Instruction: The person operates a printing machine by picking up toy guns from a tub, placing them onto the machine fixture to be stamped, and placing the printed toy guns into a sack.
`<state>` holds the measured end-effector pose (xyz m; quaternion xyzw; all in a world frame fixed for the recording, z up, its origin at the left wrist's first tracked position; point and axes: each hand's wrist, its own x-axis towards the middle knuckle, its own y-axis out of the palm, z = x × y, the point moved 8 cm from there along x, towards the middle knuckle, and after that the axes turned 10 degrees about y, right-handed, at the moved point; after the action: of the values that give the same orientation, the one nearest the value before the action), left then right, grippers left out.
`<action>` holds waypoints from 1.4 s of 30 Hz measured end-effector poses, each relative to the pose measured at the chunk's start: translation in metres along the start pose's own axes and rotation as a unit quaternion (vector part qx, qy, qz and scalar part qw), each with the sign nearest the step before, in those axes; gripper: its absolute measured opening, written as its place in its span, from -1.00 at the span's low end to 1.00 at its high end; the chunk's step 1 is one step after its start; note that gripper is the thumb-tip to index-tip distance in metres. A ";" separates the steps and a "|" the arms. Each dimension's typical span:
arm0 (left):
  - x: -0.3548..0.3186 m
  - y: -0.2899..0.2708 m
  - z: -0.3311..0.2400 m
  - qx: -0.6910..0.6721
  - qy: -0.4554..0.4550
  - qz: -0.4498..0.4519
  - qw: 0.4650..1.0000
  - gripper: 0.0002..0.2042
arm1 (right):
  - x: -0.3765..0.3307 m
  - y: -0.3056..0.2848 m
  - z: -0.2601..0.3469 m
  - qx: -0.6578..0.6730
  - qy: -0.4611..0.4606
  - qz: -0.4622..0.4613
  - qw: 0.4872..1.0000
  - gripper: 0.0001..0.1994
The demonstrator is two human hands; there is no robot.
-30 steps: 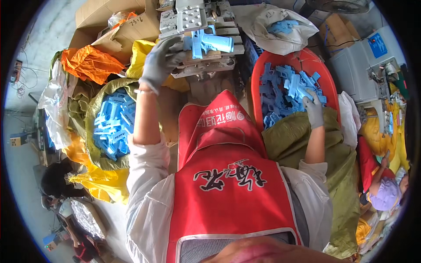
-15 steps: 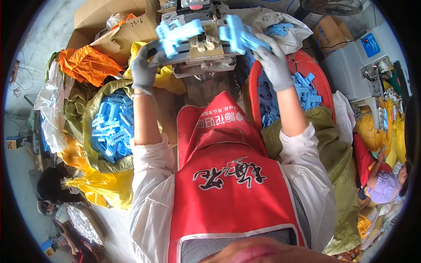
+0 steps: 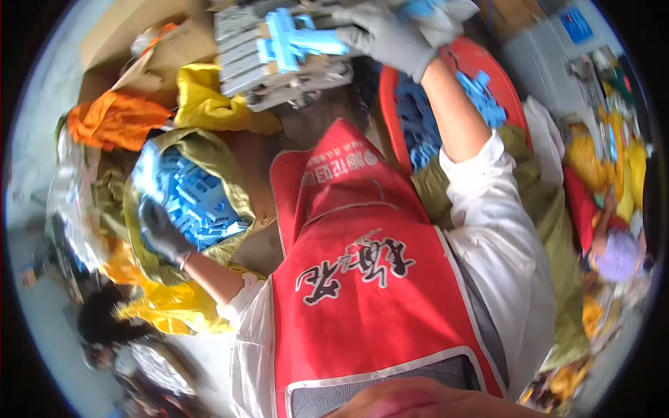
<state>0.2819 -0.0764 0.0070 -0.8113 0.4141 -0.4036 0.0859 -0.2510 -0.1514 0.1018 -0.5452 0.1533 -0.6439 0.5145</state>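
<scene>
A blue plastic toy pistol (image 3: pixel 286 42) lies over the grey metal fixture (image 3: pixel 240 52) of the machine in front of me. My right hand (image 3: pixel 394 38), in a grey glove, grips the end of its handle from the right. My left hand (image 3: pixel 166 230), also gloved, is at the left inside edge of an olive woven sack (image 3: pixel 237 167), its fingers pointing up and somewhat blurred, apparently with nothing in them. The sack holds many blue toy pistols (image 3: pixel 198 195). Just above the left fingers is a smeared pale-blue shape (image 3: pixel 148 167), too blurred to make out fully.
A red tub (image 3: pixel 512 90) with more blue pieces stands to the right, beside olive cloth (image 3: pixel 550 265). Cardboard (image 3: pixel 146 42), orange cloth (image 3: pixel 115 122) and yellow sacking (image 3: pixel 209 97) lie at the far left. Other people sit at the left and right rims.
My left hand has left the machine, moved down to the sack and let go of its toy pistol. My right hand has moved left, bringing its pistol onto the fixture. The view has shifted.
</scene>
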 end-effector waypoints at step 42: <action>0.029 0.170 -0.213 -0.087 0.290 0.185 0.935 -0.79 | -0.283 0.004 -0.233 -0.057 0.438 0.067 0.895 -0.55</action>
<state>0.0345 -0.1658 0.0837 -0.5723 0.5975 -0.5605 -0.0358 -0.4849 -0.0034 -0.1387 -0.2249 0.4355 -0.7714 0.4059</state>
